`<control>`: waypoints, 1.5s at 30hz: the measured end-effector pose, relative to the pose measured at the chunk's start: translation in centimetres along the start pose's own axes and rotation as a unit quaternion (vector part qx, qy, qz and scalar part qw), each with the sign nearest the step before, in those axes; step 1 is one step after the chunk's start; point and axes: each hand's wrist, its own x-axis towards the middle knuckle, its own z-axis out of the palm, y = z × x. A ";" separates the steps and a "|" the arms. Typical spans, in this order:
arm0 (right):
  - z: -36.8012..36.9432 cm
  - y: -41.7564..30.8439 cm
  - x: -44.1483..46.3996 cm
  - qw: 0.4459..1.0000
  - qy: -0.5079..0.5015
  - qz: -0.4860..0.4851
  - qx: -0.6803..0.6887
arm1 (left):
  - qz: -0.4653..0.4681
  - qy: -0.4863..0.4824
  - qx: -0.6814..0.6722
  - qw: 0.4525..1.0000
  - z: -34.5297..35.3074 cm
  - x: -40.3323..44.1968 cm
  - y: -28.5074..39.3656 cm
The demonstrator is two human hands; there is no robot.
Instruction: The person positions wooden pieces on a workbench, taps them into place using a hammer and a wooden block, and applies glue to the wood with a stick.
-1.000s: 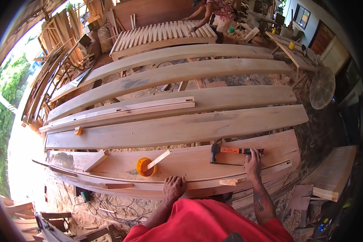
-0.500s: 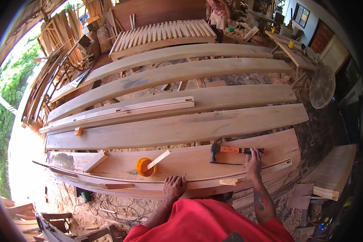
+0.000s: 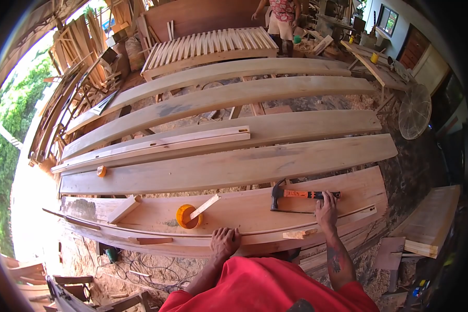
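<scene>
My left hand (image 3: 225, 242) lies on the near edge of the front wooden plank (image 3: 255, 210), over a long thin wooden strip (image 3: 265, 237), fingers laid out and holding nothing. My right hand (image 3: 326, 212) has its fingers over the black grip of a claw hammer (image 3: 296, 193) with an orange band. The hammer lies on the plank, head to the left. A thin dark line runs from the head toward my right hand; whether it is a rod or a shadow I cannot tell. Left of the hammer, an orange-yellow cup (image 3: 183, 215) holds a flat wooden stick (image 3: 205, 206).
A small wood block (image 3: 299, 234) and a wood offcut (image 3: 124, 209) lie on the front plank. Several long planks (image 3: 229, 162) stretch beyond, one bearing a slotted rail (image 3: 156, 147). Another person (image 3: 283, 23) stands at the back near a slatted frame (image 3: 210, 44). A fan (image 3: 415, 112) stands right.
At the back, the other person has come further into view, with more of the body and legs showing. My hands, the hammer and the cup stay in place.
</scene>
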 end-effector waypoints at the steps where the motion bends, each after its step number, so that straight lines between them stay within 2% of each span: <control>1: -0.1 -0.1 0.0 1.000 -0.002 0.003 0.004 | 0.000 -0.001 0.000 1.000 0.0 0.0 0.0; 45: 0.1 0.0 -0.1 1.000 0.013 -0.004 0.006 | 0.011 0.012 -0.022 1.000 0.0 0.1 -0.1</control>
